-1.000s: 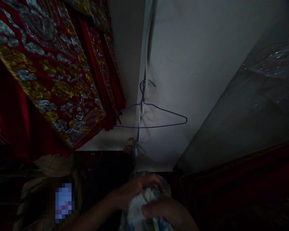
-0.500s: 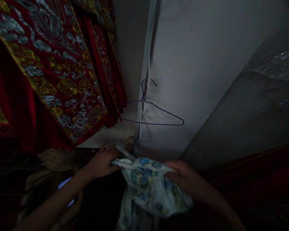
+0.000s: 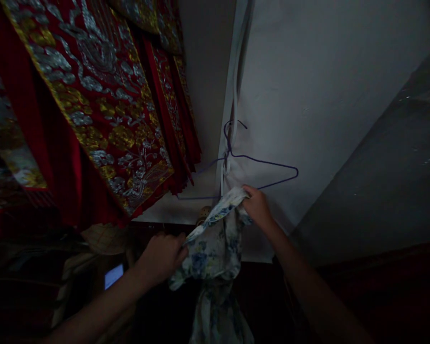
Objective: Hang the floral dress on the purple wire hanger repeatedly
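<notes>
A thin white garment (image 3: 215, 258) with blue and yellow flowers hangs between my hands, its upper edge pulled taut on a slant. My left hand (image 3: 162, 258) is closed on the lower left end of that edge. Higher up, my right hand (image 3: 257, 205) pinches the other end, in front of the lower bar of a purple wire hanger (image 3: 268, 161). The hanger hangs by its hook from a white cord or cable (image 3: 236, 81) at the wall. Whether the garment touches the hanger cannot be made out. Its lower part drops into shadow.
Red cloth banners (image 3: 122, 119) with gold and silver embroidery hang at the left, close to the hanger's left end. Plastic-like sheeting (image 3: 390, 167) covers the right side. A lit screen (image 3: 113, 276) glows low on the left, below a pale rounded object (image 3: 103, 238).
My right hand has risen toward the hanger with its end of the garment. The garment's edge is now stretched diagonally. The hanger has turned a little, and the view has shifted left.
</notes>
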Available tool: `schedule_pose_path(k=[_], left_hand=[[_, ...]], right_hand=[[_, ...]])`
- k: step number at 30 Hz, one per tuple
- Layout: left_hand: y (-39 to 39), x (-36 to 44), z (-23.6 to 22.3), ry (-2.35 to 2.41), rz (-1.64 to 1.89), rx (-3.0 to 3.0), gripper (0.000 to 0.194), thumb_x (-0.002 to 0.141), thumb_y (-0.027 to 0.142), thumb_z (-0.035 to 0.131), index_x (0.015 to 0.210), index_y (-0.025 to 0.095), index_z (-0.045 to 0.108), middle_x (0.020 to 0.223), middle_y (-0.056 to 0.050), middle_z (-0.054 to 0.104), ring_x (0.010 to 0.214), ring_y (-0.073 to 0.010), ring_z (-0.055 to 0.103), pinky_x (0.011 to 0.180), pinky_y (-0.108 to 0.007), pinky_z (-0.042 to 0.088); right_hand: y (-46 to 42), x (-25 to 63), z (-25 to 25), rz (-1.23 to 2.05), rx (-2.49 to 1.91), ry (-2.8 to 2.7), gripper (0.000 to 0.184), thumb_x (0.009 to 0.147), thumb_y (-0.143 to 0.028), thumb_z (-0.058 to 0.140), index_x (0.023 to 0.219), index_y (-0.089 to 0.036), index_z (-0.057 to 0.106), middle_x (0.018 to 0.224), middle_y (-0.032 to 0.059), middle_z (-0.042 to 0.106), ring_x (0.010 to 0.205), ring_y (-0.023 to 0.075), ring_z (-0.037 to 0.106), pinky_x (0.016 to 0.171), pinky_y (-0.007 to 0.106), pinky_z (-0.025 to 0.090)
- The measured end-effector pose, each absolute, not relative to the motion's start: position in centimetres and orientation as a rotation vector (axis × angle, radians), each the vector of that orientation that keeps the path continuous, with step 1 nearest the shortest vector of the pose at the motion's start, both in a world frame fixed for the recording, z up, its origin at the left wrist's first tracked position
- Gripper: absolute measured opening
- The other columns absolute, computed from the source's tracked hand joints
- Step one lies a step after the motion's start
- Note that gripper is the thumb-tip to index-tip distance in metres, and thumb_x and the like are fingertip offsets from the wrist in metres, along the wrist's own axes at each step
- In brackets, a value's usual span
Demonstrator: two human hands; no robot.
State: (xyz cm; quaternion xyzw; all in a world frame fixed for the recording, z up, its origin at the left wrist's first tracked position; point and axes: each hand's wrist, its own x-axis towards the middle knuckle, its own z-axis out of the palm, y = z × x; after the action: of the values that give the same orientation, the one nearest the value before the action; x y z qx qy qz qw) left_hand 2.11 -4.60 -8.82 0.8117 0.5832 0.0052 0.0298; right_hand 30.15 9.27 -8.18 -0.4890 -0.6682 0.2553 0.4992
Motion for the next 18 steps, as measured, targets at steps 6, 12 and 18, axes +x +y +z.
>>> schedule_pose_path(k=[6, 12, 18], left_hand=[[-1.3, -0.1, -7.5, 1.876, 0.364, 2.487, 0.023, 0.091, 0.033, 0.057, 0.099, 0.015, 0.069, 0.106, -0.019, 0.073, 0.102, -0.0335, 0.070, 0.093, -0.046, 0.052], [2.0, 2.9, -3.7, 1.291, 1.091, 2.577, 0.018, 0.087, 0.019, 0.051, 0.099, 0.016, 0.064, 0.140, -0.018, 0.059, 0.132, -0.0312, 0.055, 0.111, -0.047, 0.044], [4.6, 5.1, -2.2, 1.152, 1.391, 2.448, 0.049, 0.091, 0.014, 0.045, 0.139, 0.014, 0.055, 0.129, -0.012, 0.068, 0.120, -0.0232, 0.064, 0.107, -0.040, 0.048]], right_hand=[[6.1, 34.8, -7.4, 0.418, -1.294, -1.633, 0.004, 0.057, -0.023, 0.051, 0.056, -0.020, 0.053, 0.054, -0.0038, 0.043, 0.057, 0.0136, 0.042, 0.053, 0.025, 0.025], [3.7, 34.0, -6.7, 0.535, -1.199, -1.631, 0.008, 0.058, -0.023, 0.049, 0.059, -0.019, 0.056, 0.058, -0.0019, 0.051, 0.059, 0.0148, 0.046, 0.055, 0.025, 0.032], [1.1, 31.8, -6.4, 0.633, -1.048, -1.637, 0.019, 0.060, -0.016, 0.050, 0.074, -0.020, 0.063, 0.066, -0.0023, 0.059, 0.064, 0.0154, 0.053, 0.059, 0.024, 0.038]])
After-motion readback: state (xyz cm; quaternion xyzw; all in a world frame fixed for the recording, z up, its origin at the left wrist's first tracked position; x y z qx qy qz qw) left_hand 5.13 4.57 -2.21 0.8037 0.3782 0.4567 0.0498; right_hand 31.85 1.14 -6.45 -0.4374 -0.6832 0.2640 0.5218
